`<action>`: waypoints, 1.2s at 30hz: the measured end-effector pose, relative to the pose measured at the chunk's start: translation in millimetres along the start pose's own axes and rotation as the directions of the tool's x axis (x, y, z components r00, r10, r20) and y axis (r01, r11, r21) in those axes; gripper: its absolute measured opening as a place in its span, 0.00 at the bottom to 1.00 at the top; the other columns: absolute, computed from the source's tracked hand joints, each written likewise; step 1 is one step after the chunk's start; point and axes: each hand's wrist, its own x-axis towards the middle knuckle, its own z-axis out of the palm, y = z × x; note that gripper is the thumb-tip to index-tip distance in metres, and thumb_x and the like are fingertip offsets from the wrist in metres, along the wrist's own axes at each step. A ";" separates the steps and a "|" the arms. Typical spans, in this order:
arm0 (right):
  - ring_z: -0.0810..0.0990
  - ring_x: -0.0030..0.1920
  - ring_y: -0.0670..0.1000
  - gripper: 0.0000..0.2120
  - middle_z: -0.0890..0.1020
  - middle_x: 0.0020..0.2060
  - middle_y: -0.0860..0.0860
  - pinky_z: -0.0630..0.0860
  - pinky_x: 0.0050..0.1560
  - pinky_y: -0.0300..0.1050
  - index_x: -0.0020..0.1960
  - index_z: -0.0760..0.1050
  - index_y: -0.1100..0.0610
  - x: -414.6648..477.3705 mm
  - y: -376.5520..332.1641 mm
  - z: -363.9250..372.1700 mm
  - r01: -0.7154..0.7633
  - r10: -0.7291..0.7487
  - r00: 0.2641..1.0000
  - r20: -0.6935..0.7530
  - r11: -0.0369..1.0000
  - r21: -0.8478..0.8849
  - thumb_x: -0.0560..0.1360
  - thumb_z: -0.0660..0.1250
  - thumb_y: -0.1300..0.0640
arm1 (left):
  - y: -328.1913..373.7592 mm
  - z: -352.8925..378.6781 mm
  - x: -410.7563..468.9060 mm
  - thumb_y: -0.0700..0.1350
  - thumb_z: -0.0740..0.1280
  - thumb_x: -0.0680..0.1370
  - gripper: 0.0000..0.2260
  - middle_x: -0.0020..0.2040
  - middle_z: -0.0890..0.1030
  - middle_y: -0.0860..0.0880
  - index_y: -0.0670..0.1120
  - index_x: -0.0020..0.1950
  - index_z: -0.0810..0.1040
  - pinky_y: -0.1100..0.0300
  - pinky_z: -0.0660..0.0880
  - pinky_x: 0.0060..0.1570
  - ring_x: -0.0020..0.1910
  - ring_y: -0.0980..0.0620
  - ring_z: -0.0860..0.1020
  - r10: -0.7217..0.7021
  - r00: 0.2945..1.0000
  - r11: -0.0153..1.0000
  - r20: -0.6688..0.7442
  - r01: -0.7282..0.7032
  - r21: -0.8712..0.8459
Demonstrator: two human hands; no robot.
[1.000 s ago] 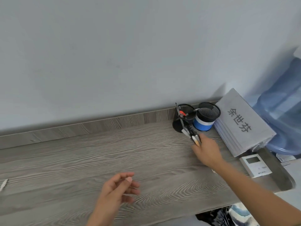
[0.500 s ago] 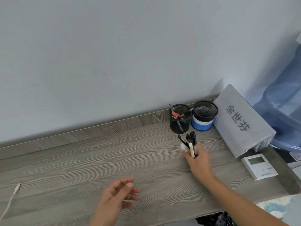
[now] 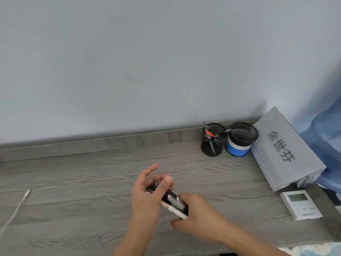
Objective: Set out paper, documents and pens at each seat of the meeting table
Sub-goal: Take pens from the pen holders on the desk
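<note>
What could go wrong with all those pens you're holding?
1. The pens are a loose bundle shared between the left hand and the right hand; one might slip out and roll across the table.
2. The left hand's fingers are not all wrapped round them, so a handover now could spill several.

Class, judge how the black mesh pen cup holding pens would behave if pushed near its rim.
Open mesh suggests the pen cup is light, so it probably slides on the smooth desk. Tall, with leaning pens, it may tip.
</note>
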 end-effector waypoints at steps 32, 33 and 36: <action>0.81 0.35 0.53 0.08 0.84 0.36 0.50 0.70 0.25 0.37 0.52 0.80 0.58 -135.9 1.3 127.0 -0.083 -0.023 0.275 0.961 0.995 0.048 0.77 0.68 0.55 | -73.2 -69.3 -334.1 0.39 0.62 0.79 0.08 0.27 0.67 0.49 0.44 0.40 0.70 0.61 0.68 0.22 0.21 0.54 0.67 -0.397 0.311 0.738 -0.864 -0.452 -0.502; 0.81 0.34 0.52 0.08 0.85 0.37 0.51 0.69 0.25 0.37 0.52 0.80 0.58 -144.2 1.8 133.5 -0.028 -0.015 0.254 0.967 0.999 0.023 0.77 0.68 0.55 | -78.6 -67.9 -356.8 0.40 0.62 0.80 0.09 0.27 0.67 0.49 0.44 0.39 0.69 0.62 0.67 0.21 0.21 0.54 0.66 -0.408 0.253 0.737 -0.877 -0.476 -0.480; 0.81 0.34 0.49 0.07 0.84 0.38 0.52 0.69 0.26 0.34 0.53 0.80 0.59 -169.3 1.6 154.0 0.143 -0.032 0.254 0.967 0.990 -0.005 0.78 0.67 0.57 | -92.3 -58.3 -426.6 0.40 0.63 0.80 0.07 0.27 0.68 0.49 0.44 0.41 0.70 0.64 0.66 0.19 0.20 0.55 0.66 -0.449 0.089 0.742 -0.889 -0.518 -0.427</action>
